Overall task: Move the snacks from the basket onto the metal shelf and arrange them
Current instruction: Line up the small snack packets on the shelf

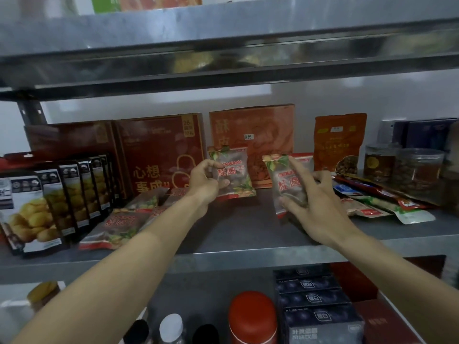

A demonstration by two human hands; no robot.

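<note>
The person is at the arranging step. Each of the hands holds one clear snack packet upright on the middle metal shelf (pixel 236 234), in front of the tall red boxes (pixel 159 150) along the far side. The left hand (pixel 206 181) curls thumb and fingers round the left edge of the left packet (pixel 234 173). The right hand (pixel 323 204) pinches the right packet (pixel 285 184) between a low thumb and fingers on its right side, with the forefinger stretched up its face. The two packets stand near each other but apart, with bare shelf between them. The basket is out of view.

The next move probably calls for settling both packets in line, faces forward, then letting go gently, since such soft bags may slump.

Counted:
- **Packets in hand:** two; a red edge behind the right one may be a third.
- **Flat packets (pixel 119 224):** at least three alike at the near left, overlapping, so the exact number is unclear.
- **Yellow-fruit boxes (pixel 29 209):** about six in a row at the left.
- **Clear jars (pixel 402 170):** two at the far right.
</note>
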